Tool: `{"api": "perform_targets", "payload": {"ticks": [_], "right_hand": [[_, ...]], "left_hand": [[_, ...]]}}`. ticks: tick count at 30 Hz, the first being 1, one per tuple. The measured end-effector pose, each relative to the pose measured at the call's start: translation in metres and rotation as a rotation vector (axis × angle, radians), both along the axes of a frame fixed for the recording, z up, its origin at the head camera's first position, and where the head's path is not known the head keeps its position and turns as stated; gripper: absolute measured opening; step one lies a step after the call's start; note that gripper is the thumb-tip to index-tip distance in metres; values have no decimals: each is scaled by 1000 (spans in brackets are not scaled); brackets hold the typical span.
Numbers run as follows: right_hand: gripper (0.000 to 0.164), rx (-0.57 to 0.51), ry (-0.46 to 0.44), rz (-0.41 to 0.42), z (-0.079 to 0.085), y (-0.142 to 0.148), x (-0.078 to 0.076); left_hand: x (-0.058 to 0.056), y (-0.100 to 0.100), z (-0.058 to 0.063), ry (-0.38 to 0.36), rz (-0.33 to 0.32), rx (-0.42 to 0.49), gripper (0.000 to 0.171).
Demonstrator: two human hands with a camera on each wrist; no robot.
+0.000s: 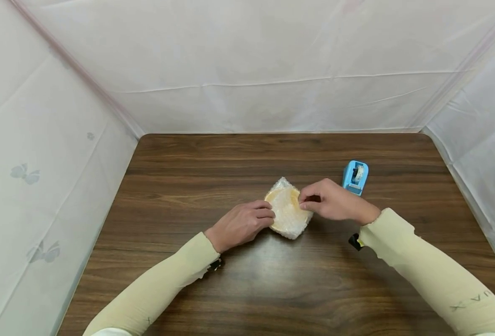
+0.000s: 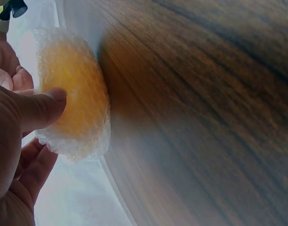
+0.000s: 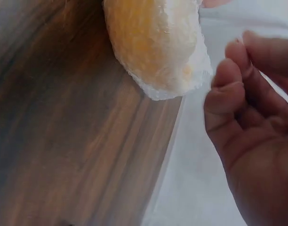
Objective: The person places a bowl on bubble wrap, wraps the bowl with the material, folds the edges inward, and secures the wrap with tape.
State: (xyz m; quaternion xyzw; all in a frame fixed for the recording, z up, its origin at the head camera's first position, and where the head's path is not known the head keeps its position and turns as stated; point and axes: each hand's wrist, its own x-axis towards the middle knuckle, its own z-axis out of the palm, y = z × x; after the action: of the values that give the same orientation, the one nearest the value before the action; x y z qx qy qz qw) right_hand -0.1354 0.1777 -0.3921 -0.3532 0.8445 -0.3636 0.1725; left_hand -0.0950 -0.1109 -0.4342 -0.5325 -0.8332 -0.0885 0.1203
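Observation:
A round yellow dish-like thing in bubble wrap (image 1: 288, 215) lies near the middle of the table. Its left side is gripped by my left hand (image 1: 245, 221); in the left wrist view the thumb (image 2: 49, 106) presses one face and the other fingers reach behind. At the package's right edge is my right hand (image 1: 335, 200), its thumb and fingertips drawn together. The right wrist view shows those fingertips (image 3: 238, 49) beside the wrap, pinching a thin clear sliver that looks like tape. The wrap hides the dish's details.
A light blue tape dispenser (image 1: 355, 177) stands on the brown wooden table (image 1: 214, 163), just behind my right hand. White sheeting (image 1: 247, 107) hangs along the table's back and both sides.

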Motion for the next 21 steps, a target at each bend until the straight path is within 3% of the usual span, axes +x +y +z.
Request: {"api": "perform_targets", "payload": {"ticks": [3, 6, 14, 21], "right_hand": [[22, 58, -16, 103, 1, -9, -7], [25, 110, -27, 139, 0, -17, -15], [34, 226, 23, 113, -5, -29, -37], [35, 280, 87, 42, -8, -36, -40]], "left_hand": [[0, 1, 0, 4, 0, -5, 14], [0, 2, 0, 4, -2, -8, 14], [0, 3, -1, 14, -2, -6, 14], [-1, 2, 0, 19, -1, 2, 14]]}}
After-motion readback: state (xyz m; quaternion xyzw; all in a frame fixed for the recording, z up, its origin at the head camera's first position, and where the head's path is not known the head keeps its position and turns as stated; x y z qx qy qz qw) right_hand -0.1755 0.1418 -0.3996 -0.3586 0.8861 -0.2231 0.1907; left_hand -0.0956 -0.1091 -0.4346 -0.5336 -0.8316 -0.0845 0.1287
